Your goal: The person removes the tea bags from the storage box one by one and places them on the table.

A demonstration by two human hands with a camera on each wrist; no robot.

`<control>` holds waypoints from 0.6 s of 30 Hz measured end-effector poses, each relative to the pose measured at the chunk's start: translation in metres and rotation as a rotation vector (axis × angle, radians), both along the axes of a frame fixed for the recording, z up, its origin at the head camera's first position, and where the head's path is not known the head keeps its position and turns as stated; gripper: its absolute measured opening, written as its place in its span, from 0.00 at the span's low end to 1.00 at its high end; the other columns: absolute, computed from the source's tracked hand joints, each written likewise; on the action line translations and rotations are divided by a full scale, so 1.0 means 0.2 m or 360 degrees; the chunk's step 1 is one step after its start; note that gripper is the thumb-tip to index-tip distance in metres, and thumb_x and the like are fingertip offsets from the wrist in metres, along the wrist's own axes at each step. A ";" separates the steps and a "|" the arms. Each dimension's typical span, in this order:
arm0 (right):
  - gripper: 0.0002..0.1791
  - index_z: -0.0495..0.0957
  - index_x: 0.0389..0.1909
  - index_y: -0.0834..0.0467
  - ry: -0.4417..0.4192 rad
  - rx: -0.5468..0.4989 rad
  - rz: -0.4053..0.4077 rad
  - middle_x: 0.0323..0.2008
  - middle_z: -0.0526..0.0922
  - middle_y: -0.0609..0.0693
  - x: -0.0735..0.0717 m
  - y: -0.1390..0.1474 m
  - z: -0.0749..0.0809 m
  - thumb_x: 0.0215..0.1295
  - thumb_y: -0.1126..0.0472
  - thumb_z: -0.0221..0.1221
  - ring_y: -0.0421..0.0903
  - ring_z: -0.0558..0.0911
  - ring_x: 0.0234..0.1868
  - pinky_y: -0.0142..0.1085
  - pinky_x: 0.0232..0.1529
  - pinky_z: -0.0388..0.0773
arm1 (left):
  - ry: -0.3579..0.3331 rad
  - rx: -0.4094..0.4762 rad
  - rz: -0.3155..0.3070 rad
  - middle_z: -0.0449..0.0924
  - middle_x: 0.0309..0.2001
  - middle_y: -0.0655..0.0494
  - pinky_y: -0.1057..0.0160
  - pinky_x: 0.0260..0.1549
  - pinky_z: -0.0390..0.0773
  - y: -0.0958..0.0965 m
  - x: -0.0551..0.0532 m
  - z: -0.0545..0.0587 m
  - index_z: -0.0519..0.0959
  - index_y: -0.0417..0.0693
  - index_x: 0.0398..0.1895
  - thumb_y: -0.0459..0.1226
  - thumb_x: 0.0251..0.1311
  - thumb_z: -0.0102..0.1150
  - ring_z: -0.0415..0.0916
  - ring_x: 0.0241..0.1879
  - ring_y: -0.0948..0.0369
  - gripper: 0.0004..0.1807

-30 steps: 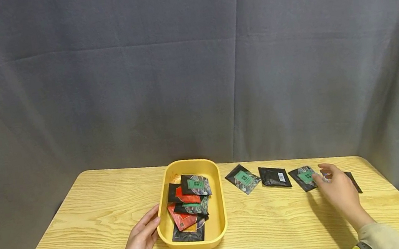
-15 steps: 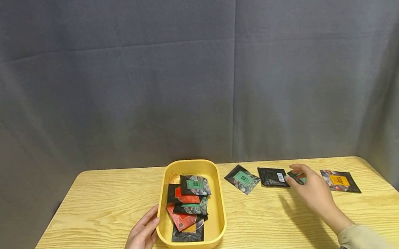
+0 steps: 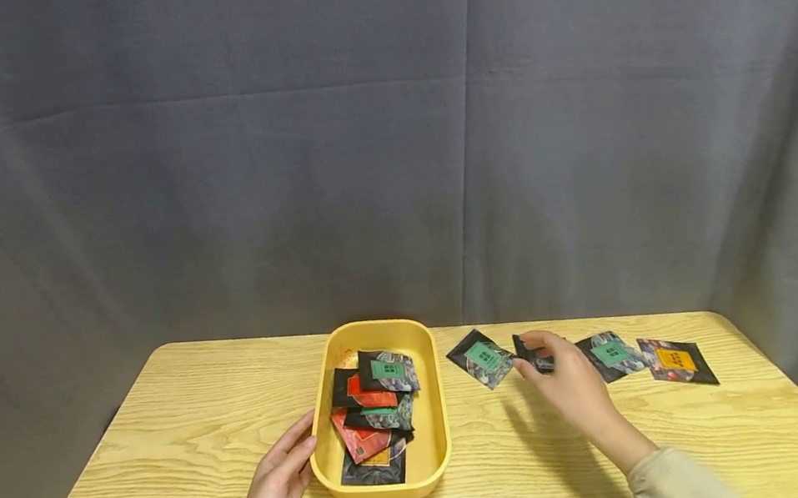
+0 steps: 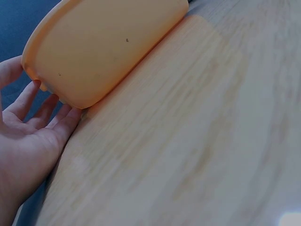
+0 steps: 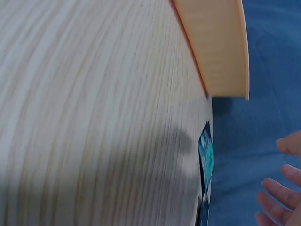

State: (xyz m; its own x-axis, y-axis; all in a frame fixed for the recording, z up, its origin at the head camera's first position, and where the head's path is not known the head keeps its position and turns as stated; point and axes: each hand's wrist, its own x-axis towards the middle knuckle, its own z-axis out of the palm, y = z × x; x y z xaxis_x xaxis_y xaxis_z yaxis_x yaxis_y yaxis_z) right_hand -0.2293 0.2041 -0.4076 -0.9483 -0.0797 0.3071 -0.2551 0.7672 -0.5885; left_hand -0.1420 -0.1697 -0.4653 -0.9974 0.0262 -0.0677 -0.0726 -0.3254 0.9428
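Note:
A yellow bin (image 3: 438, 420) stands left of the table's middle, holding several overlapping black and red sachets (image 3: 388, 371). My left hand (image 3: 272, 480) touches the bin's left wall with extended fingers; the left wrist view shows those fingers (image 4: 44, 110) against the orange-looking wall. Over a dark sachet (image 3: 524, 349) hovers my right hand (image 3: 574, 381), partly covering it. In the right wrist view its fingers (image 5: 277, 193) are spread with nothing between them. Left of that hand lies a green-labelled sachet (image 3: 484, 359); right of it, another green-labelled sachet (image 3: 608, 354) and an orange-labelled one (image 3: 677, 360).
The wooden table (image 3: 188, 428) has its far edge just behind the row of sachets. A grey curtain (image 3: 313, 168) hangs beyond that edge and along both sides.
My right hand has swept leftward along the row, uncovering the orange-labelled sachet and then the green-labelled one beside it. The left hand has stayed at the bin; the sachets lie as before.

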 end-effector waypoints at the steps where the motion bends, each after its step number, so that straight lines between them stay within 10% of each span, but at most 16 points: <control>1: 0.23 0.77 0.59 0.59 0.0003 0.0004 0.0008 0.52 0.81 0.56 0.00 -0.02 0.00 0.66 0.55 0.65 0.55 0.78 0.53 0.54 0.49 0.76 | -0.0002 0.0002 0.0001 0.55 0.74 0.37 0.69 0.56 0.72 0.00 0.00 0.00 0.55 0.33 0.75 0.35 0.72 0.50 0.69 0.61 0.64 0.32; 18: 0.23 0.78 0.59 0.55 0.0141 0.0022 0.0238 0.52 0.81 0.52 -0.01 -0.36 0.05 0.64 0.56 0.67 0.51 0.78 0.53 0.51 0.51 0.77 | 0.0039 0.0017 -0.0006 0.55 0.73 0.36 0.70 0.55 0.73 0.00 0.00 0.00 0.55 0.32 0.75 0.35 0.72 0.48 0.71 0.59 0.66 0.32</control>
State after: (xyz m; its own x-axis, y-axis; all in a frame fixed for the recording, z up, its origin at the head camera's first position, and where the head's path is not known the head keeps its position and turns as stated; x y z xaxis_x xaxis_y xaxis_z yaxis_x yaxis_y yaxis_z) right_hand -0.2320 0.1324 -0.3977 -0.8948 -0.2228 0.3869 -0.4175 0.7248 -0.5481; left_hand -0.1418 -0.1691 -0.4662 -0.9986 0.0303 -0.0428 -0.0505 -0.3355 0.9407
